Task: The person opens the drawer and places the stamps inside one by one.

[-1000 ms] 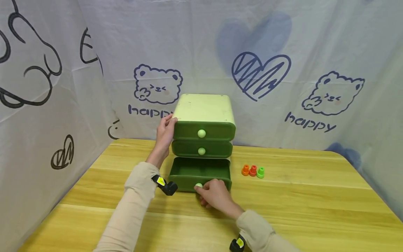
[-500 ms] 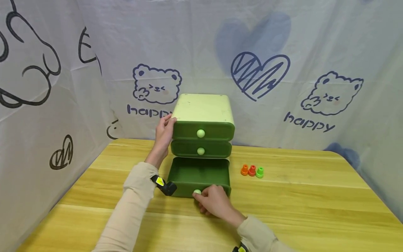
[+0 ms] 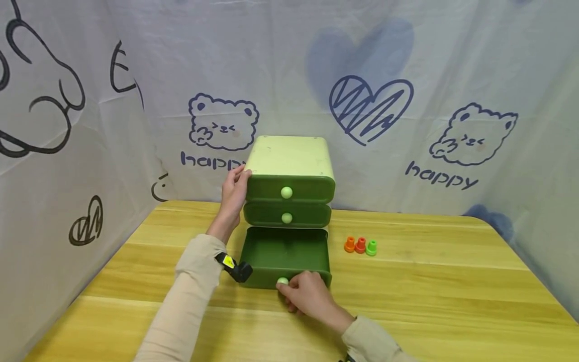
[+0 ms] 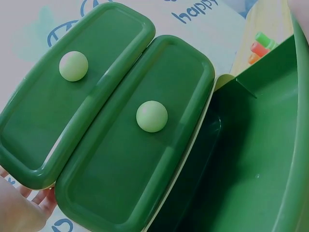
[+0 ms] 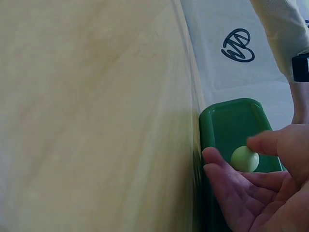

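Observation:
A small drawer cabinet [image 3: 289,156] with a pale-yellow top and green drawers stands on the table. Its bottom drawer [image 3: 285,251] is pulled out, and the green inside shows. The upper drawer [image 3: 267,189] and middle drawer [image 3: 264,214] are closed. My right hand [image 3: 309,296] pinches the bottom drawer's pale-green knob [image 5: 245,159] between thumb and index finger; the other fingers hang below it. My left hand [image 3: 232,193] presses on the cabinet's left side near the top, thumb at the front edge. In the left wrist view, only part of the left hand [image 4: 24,210] shows.
An orange plastic peg [image 3: 350,245], a red one [image 3: 360,245] and a green one [image 3: 371,248] stand in a row right of the cabinet. Behind the wooden table [image 3: 429,281] hangs a printed cloth [image 3: 289,65].
My right hand has drawn the bottom drawer farther out toward me, so more of its inside shows. My left hand keeps its place on the cabinet.

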A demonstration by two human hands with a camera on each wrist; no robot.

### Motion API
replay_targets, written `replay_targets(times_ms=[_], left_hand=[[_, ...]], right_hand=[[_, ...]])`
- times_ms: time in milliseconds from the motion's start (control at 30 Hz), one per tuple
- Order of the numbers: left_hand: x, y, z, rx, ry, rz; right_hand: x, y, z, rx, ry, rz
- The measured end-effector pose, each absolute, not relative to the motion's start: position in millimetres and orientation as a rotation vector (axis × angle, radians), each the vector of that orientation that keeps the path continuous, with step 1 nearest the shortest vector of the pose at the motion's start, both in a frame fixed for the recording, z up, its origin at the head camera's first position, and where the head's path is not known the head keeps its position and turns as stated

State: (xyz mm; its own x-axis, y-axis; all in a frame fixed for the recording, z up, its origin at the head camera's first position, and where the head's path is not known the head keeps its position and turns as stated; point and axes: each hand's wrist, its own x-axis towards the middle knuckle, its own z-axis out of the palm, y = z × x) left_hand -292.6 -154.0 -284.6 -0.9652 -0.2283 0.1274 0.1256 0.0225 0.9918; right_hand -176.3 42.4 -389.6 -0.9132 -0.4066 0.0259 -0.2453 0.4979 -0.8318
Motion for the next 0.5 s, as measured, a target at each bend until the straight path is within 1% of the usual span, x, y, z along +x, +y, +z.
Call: replay_targets(times_ms=[233,500], left_hand=[[-293.1,-153.6,-285.3,0.104,-2.059,-2.019],[-292.9,-154.0,-285.9,0.116,-2.063,-2.026]], right_hand=[[-172.5,50.1,-385.1,-0.593,2.547,-1.319],[-171.4,68.5,-355.6,-0.655,2.548,-1.307]])
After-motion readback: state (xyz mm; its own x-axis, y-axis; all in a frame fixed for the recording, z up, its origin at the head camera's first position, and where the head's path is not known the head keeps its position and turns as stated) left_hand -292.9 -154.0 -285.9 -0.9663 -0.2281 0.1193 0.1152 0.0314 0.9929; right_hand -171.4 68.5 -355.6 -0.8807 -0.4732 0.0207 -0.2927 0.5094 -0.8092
